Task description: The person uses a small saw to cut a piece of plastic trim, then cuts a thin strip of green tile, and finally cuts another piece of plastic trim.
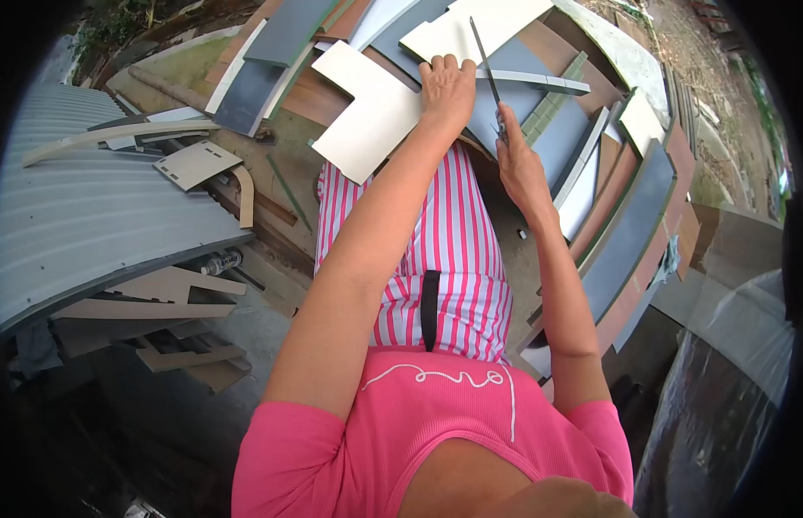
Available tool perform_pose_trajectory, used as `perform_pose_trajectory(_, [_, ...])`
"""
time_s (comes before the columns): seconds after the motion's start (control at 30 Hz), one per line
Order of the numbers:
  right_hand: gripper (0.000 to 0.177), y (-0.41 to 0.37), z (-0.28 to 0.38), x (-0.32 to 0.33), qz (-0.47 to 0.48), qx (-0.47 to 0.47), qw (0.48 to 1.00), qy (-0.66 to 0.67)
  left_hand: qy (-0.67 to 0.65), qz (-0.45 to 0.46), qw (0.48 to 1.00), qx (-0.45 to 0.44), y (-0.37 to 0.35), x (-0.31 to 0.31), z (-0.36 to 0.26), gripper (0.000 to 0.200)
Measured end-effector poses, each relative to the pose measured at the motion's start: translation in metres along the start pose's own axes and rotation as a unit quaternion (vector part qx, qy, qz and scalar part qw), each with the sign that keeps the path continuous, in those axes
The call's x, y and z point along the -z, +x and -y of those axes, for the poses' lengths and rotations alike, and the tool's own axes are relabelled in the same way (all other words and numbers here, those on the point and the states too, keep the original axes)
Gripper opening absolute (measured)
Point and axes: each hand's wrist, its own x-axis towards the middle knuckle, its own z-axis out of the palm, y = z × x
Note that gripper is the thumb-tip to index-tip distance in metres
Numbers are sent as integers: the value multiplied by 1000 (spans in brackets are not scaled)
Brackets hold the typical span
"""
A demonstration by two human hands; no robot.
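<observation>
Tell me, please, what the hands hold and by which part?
The right hand grips a thin dark straight strip by its near end; the left hand rests on the far edge of a white notched board.

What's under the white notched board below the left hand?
White board: brown board shows past its left edge, striped skirt past its near edge. Left hand rests on top. Directly beneath is covered.

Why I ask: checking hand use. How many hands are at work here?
2. The left hand presses on the white notched board; the right hand grips a thin blade. None seem hidden.
</observation>
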Motion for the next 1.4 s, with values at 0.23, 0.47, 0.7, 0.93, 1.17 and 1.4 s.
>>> perform_pose_trajectory(0.23, [57, 7, 15, -4, 26, -92, 990, 103, -8, -5, 1000, 2, -4, 3, 0, 19])
perform_pose_trajectory(0.47, [57, -86, 30, 10, 49, -116, 989, 77, -11, -33, 999, -2, -4, -2, -1, 15])
perform_pose_trajectory(0.7, [58, -69, 38, 26, 116, -183, 973, 73, -17, -4, 1000, 7, 2, -2, 1, 16])
perform_pose_trajectory(0.93, [60, -52, 16, 27, 92, -82, 992, 39, -1, 22, 998, 55, 7, 5, 13, 19])
perform_pose_trajectory(1.17, [57, -69, 11, 13, 117, -224, 961, 111, -16, 11, 999, 31, 5, 3, 16, 21])
perform_pose_trajectory(1.4, [47, -7, 9, 7, 90, -168, 976, 102, 0, 15, 999, 34, 3, 0, 13, 23])
